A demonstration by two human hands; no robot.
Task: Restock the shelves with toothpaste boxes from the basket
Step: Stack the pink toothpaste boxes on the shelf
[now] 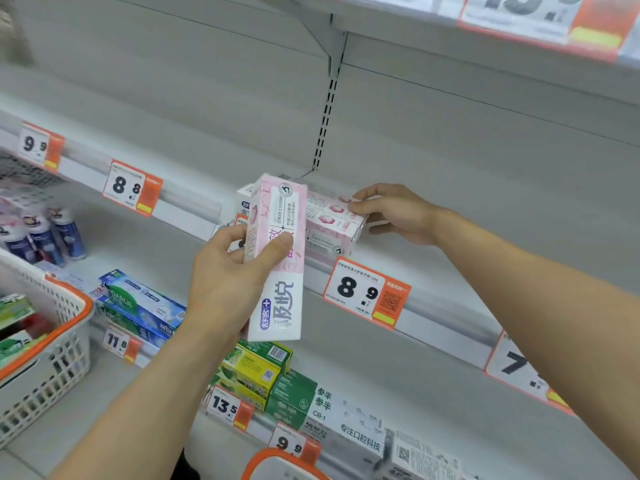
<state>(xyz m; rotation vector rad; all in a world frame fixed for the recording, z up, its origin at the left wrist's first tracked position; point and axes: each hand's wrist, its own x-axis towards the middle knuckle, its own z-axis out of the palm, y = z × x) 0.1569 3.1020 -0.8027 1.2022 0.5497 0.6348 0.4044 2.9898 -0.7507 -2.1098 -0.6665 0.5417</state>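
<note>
Nearby: basket [52, 337] left, green boxes [294, 393] below.

The pink toothpaste box [277, 258] in the left hand [228, 282] looks like smooth printed cardboard with a slight sheen, as do the pink boxes [332, 223] on the shelf under the right hand [391, 213] and the blue boxes [142, 306], yellow boxes [256, 368] and green boxes [294, 396] lower down. The shelf [450, 237] and its back panel [207, 91] appear to be matt, smooth, grey-painted metal, with a clear glossy plastic strip along the front edge holding paper price tags [367, 292]. The basket [52, 351] is perforated white plastic with a smooth orange plastic rim.
</note>
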